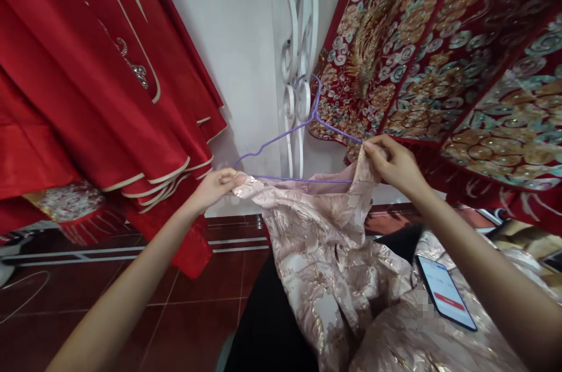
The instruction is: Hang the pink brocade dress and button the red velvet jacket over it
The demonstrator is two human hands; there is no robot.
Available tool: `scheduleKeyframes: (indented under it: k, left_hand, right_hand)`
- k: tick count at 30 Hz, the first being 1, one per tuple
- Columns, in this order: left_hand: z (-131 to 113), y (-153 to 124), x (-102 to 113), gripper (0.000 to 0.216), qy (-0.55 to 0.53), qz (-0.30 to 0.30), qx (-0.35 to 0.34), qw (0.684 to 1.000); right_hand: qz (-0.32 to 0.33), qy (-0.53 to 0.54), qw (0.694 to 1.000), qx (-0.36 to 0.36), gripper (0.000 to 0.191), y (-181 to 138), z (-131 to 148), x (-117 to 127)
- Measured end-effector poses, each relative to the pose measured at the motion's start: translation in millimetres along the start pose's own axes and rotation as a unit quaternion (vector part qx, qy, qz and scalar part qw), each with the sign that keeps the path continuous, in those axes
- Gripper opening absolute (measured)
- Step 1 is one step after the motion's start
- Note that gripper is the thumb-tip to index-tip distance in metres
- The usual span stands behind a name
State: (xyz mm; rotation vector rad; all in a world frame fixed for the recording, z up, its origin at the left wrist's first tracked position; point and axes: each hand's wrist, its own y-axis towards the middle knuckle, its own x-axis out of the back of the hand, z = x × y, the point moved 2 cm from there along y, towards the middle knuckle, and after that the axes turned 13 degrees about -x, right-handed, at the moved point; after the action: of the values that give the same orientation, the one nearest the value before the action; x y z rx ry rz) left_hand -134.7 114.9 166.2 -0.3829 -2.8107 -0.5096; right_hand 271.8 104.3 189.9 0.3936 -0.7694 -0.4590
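Note:
A pale pink brocade garment (325, 243) with a gold floral pattern hangs from a thin purple wire hanger (287, 135). My left hand (215, 186) pinches the garment's left shoulder at the hanger's left end. My right hand (393, 162) is closed on the garment's right shoulder and the hanger's right arm. The hanger's hook points up in front of a white scrolled metal post (298, 38). The rest of the garment falls onto my lap.
Red gowns with cream trim (100, 96) hang at the left. A red gown with gold and teal embroidery (448, 50) hangs at the right. A phone (445, 291) with a lit screen lies on more pink fabric at lower right. The floor is dark red tile (132, 284).

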Motion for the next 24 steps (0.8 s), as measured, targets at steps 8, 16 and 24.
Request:
scheduleKeyframes:
  k: [8,16,24]
  left_hand:
    - [24,-8,23,0.048,0.018,-0.103,0.028,0.994]
    - [18,3,20,0.049,0.031,-0.119,-0.049,0.991]
    - [-25,52,2,0.041,0.092,-0.053,-0.151,0.983]
  right_hand:
    - [-0.006,0.013,1.0,0.001,0.025,1,-1,-2]
    - [0.011,0.02,1.0,-0.001,0.025,7,-7,2]
    - [0.058,0.048,0.997,-0.033,0.03,12,-11,1]
